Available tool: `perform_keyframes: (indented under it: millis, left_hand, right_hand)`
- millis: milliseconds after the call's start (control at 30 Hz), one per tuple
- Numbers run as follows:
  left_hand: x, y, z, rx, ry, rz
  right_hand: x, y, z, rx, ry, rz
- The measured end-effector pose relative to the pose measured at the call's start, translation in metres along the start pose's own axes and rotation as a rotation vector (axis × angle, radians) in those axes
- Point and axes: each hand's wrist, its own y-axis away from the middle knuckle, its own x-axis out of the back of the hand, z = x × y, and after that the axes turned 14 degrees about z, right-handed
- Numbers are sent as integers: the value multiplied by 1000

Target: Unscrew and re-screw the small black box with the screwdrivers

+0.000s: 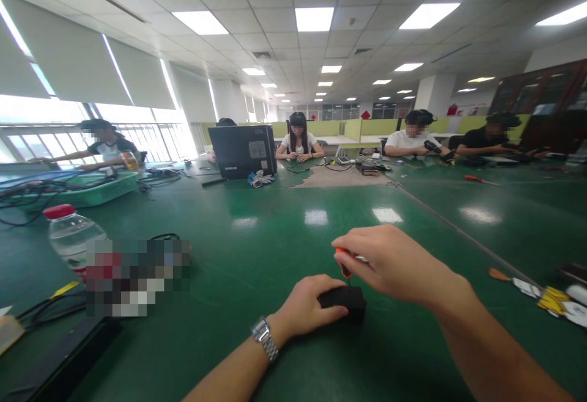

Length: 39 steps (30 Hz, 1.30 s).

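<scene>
We work on a green tabletop (257, 237), with the black box (354, 304) lying on it as landmark. Our right hand (389, 261) is above the box, fingers clamped on the orange handle of a screwdriver (345, 271). Our left hand (307, 310) grips the left end of the box between thumb and fingers. The shaft points down at the box; we cannot tell whether its tip is seated. For good results, we should align the shaft with the screw axis, press while turning, and brace the box against rotation. Labels: the black computer case (232, 148), beyond and left of the box, bears a pale sticker (257, 149), illegible. The red-capped bottle (76, 234), left of the box, shows no readable brand.
</scene>
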Motion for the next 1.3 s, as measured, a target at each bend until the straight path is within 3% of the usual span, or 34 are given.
perform_keyframes:
  millis: [200,433,700,933,1300]
  left_hand:
    - [0,0,1,-15,78,4]
    - [-2,0,-4,-29,37,2]
    - [0,0,-3,-47,-10,6]
    - [1,0,-3,-58,-10,-3]
    - [1,-1,-3,-53,-24,-8]
  right_hand:
    - [-2,-2,-9,18,80,-11]
    - [11,-5,-12,-42,107,-137]
    - [29,0,15,-73,19,-131]
    - [34,7,34,-285,110,-155]
    - [23,6,21,-173,183,-64]
